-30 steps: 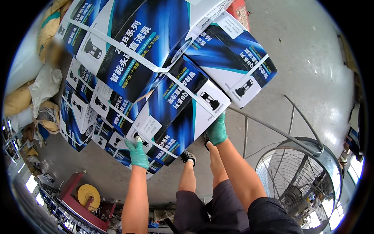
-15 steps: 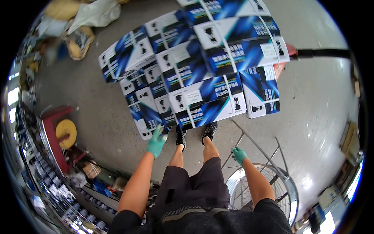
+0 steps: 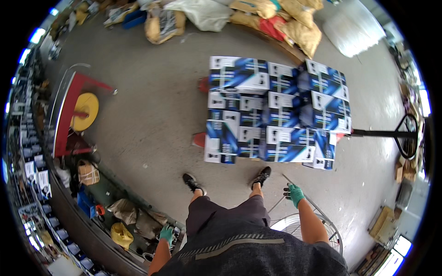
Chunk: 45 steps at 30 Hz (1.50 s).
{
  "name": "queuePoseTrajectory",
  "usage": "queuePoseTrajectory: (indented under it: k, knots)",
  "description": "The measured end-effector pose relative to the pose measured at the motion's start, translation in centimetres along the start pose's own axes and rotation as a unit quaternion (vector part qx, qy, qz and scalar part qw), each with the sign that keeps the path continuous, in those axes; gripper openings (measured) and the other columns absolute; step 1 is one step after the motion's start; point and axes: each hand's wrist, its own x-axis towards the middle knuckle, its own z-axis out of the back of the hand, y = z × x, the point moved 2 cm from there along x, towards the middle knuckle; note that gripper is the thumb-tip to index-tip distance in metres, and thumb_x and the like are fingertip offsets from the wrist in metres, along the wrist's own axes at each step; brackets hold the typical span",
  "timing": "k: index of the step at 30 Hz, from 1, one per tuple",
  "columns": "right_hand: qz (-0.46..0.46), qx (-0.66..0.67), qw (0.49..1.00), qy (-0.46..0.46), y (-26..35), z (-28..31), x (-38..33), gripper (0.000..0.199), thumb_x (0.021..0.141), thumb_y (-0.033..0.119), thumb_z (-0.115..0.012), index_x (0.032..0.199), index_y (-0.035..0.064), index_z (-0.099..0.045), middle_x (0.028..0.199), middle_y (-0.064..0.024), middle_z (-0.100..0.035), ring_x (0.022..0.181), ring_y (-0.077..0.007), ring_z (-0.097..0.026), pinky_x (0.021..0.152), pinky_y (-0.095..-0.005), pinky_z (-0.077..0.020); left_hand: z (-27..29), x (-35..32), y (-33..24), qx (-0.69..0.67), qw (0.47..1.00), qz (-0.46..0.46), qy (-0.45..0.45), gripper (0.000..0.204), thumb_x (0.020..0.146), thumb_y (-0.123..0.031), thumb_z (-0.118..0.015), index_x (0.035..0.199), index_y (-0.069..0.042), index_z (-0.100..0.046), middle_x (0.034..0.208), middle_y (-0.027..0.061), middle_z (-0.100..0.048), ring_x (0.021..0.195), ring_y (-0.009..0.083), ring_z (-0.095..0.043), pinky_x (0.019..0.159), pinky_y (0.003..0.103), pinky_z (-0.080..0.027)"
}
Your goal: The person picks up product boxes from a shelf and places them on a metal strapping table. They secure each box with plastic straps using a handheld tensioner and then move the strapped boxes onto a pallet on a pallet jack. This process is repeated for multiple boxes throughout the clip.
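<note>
A person looks down at their own two hands, both in green gloves. The right hand [image 3: 294, 195] is held out from the body with its fingers spread, gripping nothing. A stack of blue, white and black boxes [image 3: 290, 149], the main thing here, sits ahead of this hand and clear of it, reaching out to its left and right. The boxes lie snugly in rows, some raised on others, probably so they brace one another. Beneath them, red forks [image 3: 199, 140] poke out ahead and to the left of the right hand, while a black handle [image 3: 377, 133] extends ahead and to its right; the boxes seem loaded on this hand truck so the heap can roll as one. Just behind the right hand stands a round wire fan [image 3: 285, 224]. The left hand [image 3: 166, 235] hangs low, near the hip, well apart from the boxes; whether its fingers pinch anything, I cannot tell. A yellow bag [image 3: 122, 235] lies to its left.
</note>
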Motion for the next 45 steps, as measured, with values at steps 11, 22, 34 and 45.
queuePoseTrajectory:
  k: [11,22,34,45]
  knots:
    - [-0.074,-0.186,0.979,0.044,9.4,-31.9,-14.9,0.072,0.096,0.06,-0.053,0.157,0.0298,-0.029,0.151,-0.0099,-0.045,0.114,-0.0338,-0.06,0.083,-0.0506,-0.0572,18.5,12.4,-26.5,-0.067,0.974,-0.217,0.023,0.044,0.103,-0.026,-0.055,0.145,-0.017,-0.046,0.135,0.0053,-0.06,0.119,0.0299,-0.06,0.095,0.047,-0.048]
    - [-0.143,-0.123,0.981,0.043,17.2,-48.0,-1.0,0.049,0.101,0.047,-0.053,0.123,0.0031,-0.059,0.111,-0.0101,-0.062,0.089,-0.0282,-0.063,0.076,-0.0428,-0.0551,24.8,12.9,-50.1,0.017,0.988,-0.151,0.006,0.041,0.102,-0.025,-0.052,0.142,-0.017,-0.047,0.13,0.0064,-0.062,0.117,0.0272,-0.061,0.09,0.044,-0.049]
    - [0.217,0.086,0.971,-0.053,60.4,-53.8,2.8,0.041,0.102,0.036,-0.058,0.128,0.0057,-0.066,0.098,-0.0012,-0.069,0.08,-0.0106,-0.058,0.073,-0.0271,-0.0484,19.2,14.2,-89.2,0.234,0.964,-0.119,0.038,0.036,0.099,-0.033,-0.055,0.13,-0.016,-0.057,0.126,0.0059,-0.062,0.109,0.0242,-0.059,0.09,0.044,-0.049]
    - [-0.279,0.402,0.852,-0.185,50.4,-60.4,-0.1,0.047,0.102,0.039,-0.052,0.136,0.0068,-0.051,0.124,-0.0155,-0.064,0.098,-0.0344,-0.066,0.082,-0.0465,-0.0545,-16.1,15.0,-150.1,0.414,0.83,-0.37,0.058,0.008,0.095,-0.026,-0.057,0.095,-0.019,-0.061,0.082,0.0017,-0.058,0.063,0.0159,-0.05,0.053,0.037,-0.043]
